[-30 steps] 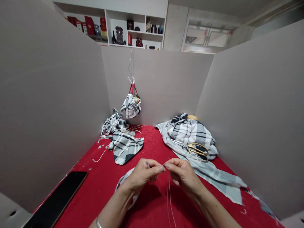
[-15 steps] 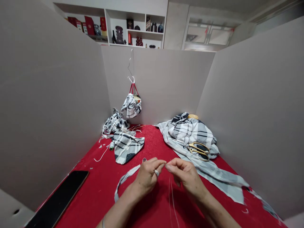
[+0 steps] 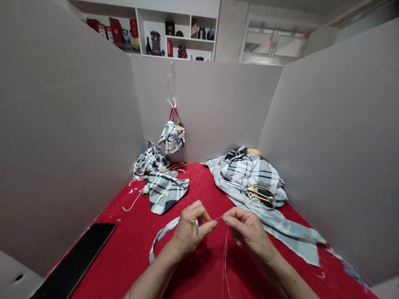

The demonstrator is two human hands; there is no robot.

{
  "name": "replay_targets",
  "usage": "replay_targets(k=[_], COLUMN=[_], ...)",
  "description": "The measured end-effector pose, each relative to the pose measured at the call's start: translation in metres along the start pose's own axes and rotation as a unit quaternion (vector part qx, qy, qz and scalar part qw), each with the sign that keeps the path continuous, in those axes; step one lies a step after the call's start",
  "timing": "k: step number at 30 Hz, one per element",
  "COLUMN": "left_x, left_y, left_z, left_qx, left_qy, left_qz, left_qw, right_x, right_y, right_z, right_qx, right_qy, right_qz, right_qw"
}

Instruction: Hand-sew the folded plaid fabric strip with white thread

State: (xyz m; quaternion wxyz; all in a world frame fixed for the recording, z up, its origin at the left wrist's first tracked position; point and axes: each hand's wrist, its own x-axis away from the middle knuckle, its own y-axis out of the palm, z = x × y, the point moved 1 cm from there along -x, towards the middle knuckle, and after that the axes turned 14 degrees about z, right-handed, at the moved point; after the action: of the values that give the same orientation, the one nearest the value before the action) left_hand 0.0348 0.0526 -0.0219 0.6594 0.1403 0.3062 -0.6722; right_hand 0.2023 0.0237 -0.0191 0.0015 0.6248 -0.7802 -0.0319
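Over the red cloth, my left hand (image 3: pixel 191 228) pinches a thin pale thread (image 3: pixel 225 265) between thumb and forefinger. A short taut length of it crosses to my right hand (image 3: pixel 246 226), whose thumb and fingertips are closed on the thread. Whether a needle is also in the right fingers is too small to tell. Two strands hang below the right hand onto the cloth. Behind my left wrist curves a narrow grey fabric strip (image 3: pixel 156 238). Gold-handled scissors (image 3: pixel 248 192) rest on a heap of checked fabric (image 3: pixel 240 171), beyond my right hand.
A black phone (image 3: pixel 79 257) lies at left. Checked scraps (image 3: pixel 166 193), a small thread spool (image 3: pixel 146 190) and loose trimmings lie at back left. A checked bag (image 3: pixel 172 139) hangs from a hook on the back panel (image 3: pixel 218 112). Grey panels enclose both sides.
My hands have moved slightly apart, and a short stretch of thread now shows between them. The left thumb and forefinger have changed their pinch.
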Motion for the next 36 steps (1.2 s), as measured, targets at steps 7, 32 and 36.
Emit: replay_targets(k=[7, 32, 36], left_x=[0.0, -0.002, -0.004], left_y=[0.001, -0.001, 0.0], left_z=[0.007, 0.002, -0.009], left_qx=[0.111, 0.17, 0.18], left_qy=[-0.035, -0.181, -0.254], left_qz=[-0.028, -0.026, -0.058], left_qw=[0.993, 0.968, 0.948], right_x=[0.002, -0.007, -0.024], right_y=[-0.001, -0.013, -0.021], right_z=[0.006, 0.011, 0.019], right_qx=[0.008, 0.2, 0.211], right_qy=[0.009, -0.21, -0.167], right_qz=[0.007, 0.168, 0.112], right_qw=[1.0, 0.942, 0.957])
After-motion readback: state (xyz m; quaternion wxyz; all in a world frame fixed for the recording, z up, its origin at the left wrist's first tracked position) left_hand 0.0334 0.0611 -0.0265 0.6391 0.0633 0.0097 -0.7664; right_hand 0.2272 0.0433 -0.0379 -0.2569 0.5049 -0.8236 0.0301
